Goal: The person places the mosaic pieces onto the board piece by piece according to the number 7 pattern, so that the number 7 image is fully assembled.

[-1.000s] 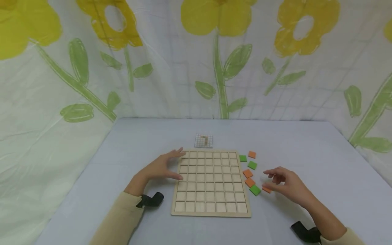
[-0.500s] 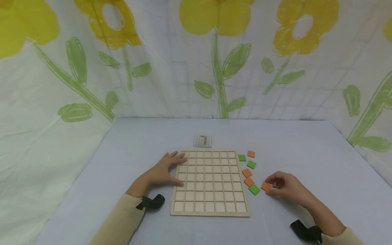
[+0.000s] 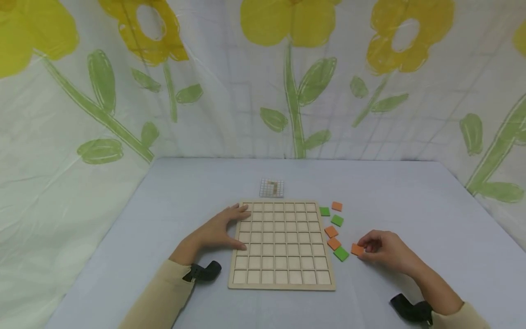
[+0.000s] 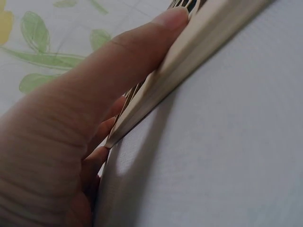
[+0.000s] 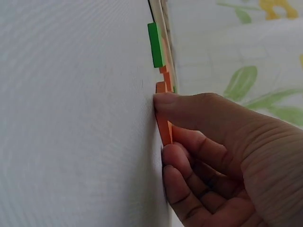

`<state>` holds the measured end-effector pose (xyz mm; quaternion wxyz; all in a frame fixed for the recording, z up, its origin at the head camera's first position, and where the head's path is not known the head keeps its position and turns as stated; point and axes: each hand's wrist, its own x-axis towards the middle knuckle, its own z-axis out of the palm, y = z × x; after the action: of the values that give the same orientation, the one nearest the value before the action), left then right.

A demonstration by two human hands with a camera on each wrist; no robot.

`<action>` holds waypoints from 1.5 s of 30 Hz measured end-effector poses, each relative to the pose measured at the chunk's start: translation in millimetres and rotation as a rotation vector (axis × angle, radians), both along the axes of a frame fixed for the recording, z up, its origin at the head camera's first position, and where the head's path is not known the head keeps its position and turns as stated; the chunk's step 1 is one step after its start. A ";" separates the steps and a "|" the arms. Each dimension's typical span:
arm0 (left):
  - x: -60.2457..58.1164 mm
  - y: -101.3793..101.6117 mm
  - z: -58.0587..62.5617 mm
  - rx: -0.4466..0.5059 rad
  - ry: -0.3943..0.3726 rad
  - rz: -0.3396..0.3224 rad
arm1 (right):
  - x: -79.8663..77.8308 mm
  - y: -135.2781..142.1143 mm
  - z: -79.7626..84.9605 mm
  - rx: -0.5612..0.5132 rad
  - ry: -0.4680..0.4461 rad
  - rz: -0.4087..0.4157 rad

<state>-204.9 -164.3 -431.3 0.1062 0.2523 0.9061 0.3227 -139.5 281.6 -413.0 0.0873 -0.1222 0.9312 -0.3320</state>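
A wooden grid board [image 3: 283, 287] with square recesses lies on the table, its cells bare. My left hand [image 3: 215, 230] rests on the board's left edge, thumb and fingers spread. In the left wrist view, the thumb [image 4: 118, 59] lies over the rim [image 4: 163, 78]. To the right of the board my right hand [image 3: 388, 250] pinches a square orange tile [image 3: 356, 249] between thumb and fingers. The right wrist view shows this orange tile [image 5: 164, 130] slightly tilted, close to the table surface, with the thumb on its edge.
Between board and right hand lie loose tiles: a green tile [image 3: 341, 253], an orange tile [image 3: 334, 243] and several others up the board's right side. Behind the board is a small gridded card [image 3: 271, 188] with a coloured pattern. A flower-printed curtain [image 3: 230, 114] hangs behind the table.
My right hand has lowered its thumb and fingers onto the orange tile and now pinches it. My left hand has settled onto the board's edge, its thumb slightly lower.
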 end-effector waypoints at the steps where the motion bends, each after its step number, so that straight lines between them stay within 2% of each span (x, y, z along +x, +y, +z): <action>1: 0.2 0.2 -0.5 0.001 -0.006 0.005 | -1.1 0.9 0.0 -0.001 0.000 0.015; 8: -0.2 0.4 -3.5 -0.007 -0.027 0.014 | -7.8 1.5 16.0 -0.049 0.040 0.076; 12: 0.3 1.1 -1.2 -0.006 -0.017 0.010 | -15.5 -6.3 24.3 -0.060 0.083 0.098; 16: 0.8 1.8 1.3 0.004 -0.018 0.002 | -24.0 -19.7 29.1 -0.083 0.085 0.138; 23: -1.3 1.3 0.8 0.004 -0.006 -0.008 | -35.7 -44.7 33.3 -0.096 0.068 0.170; 32: -1.0 1.7 -1.4 -0.003 -0.037 0.007 | -50.0 -72.0 35.6 -0.091 0.096 0.227; 45: -0.9 1.3 -1.0 -0.016 -0.017 0.002 | -63.8 -108.6 37.6 -0.131 0.145 0.315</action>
<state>-205.8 -163.0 -432.3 0.1155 0.2477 0.9079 0.3179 -203.3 173.0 -375.4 0.0628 -0.2954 0.8808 -0.3646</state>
